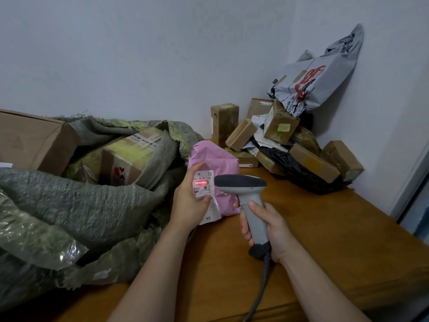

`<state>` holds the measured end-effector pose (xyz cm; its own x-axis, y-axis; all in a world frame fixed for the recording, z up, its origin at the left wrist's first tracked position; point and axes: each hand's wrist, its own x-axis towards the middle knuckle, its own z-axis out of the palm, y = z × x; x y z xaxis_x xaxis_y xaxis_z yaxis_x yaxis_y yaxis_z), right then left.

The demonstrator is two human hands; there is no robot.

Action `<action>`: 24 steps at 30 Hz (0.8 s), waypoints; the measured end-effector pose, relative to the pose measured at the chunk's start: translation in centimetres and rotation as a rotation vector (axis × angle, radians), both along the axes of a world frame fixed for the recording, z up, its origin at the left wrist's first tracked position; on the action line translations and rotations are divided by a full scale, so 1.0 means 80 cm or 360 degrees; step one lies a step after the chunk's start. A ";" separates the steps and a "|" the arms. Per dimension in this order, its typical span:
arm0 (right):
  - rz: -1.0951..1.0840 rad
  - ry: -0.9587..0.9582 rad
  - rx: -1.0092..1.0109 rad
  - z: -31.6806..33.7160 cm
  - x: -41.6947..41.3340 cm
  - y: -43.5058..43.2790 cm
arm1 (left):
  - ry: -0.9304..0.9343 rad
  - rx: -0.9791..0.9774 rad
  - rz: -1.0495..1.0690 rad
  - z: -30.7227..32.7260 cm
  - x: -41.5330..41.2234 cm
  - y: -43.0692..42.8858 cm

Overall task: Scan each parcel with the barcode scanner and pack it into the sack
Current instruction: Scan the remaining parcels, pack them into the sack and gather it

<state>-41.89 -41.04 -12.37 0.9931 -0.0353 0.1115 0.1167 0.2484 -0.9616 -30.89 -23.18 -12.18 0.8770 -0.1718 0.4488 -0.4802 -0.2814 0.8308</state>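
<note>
Left hand (189,202) grips pink parcel (217,162), right hand (272,227) grips scanner (241,184) just beside it

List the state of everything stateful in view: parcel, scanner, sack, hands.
Pink plastic mailer parcel: held upright, label facing scanner.
Grey handheld barcode scanner: beam on, red line on the label.
Grey-green woven sack: mouth open, boxes inside.
Left hand: grips the pink parcel.
Right hand: grips the scanner handle.
Brown cardboard parcels piled in corner: not yet packed.
</note>
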 end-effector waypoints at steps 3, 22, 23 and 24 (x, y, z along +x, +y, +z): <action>-0.0020 -0.0020 -0.0023 -0.003 0.001 -0.001 | 0.0023 -0.0028 -0.0013 -0.002 0.003 0.001; 0.0009 -0.0060 0.0052 -0.005 0.000 -0.002 | -0.0051 -0.0037 0.0103 0.006 -0.005 -0.008; -0.0018 -0.0064 0.0076 -0.004 0.001 0.001 | -0.0100 -0.0031 0.0185 0.012 -0.008 -0.009; -0.0059 -0.0056 0.0107 -0.001 0.004 0.005 | -0.0131 -0.0052 0.0260 0.021 -0.012 -0.007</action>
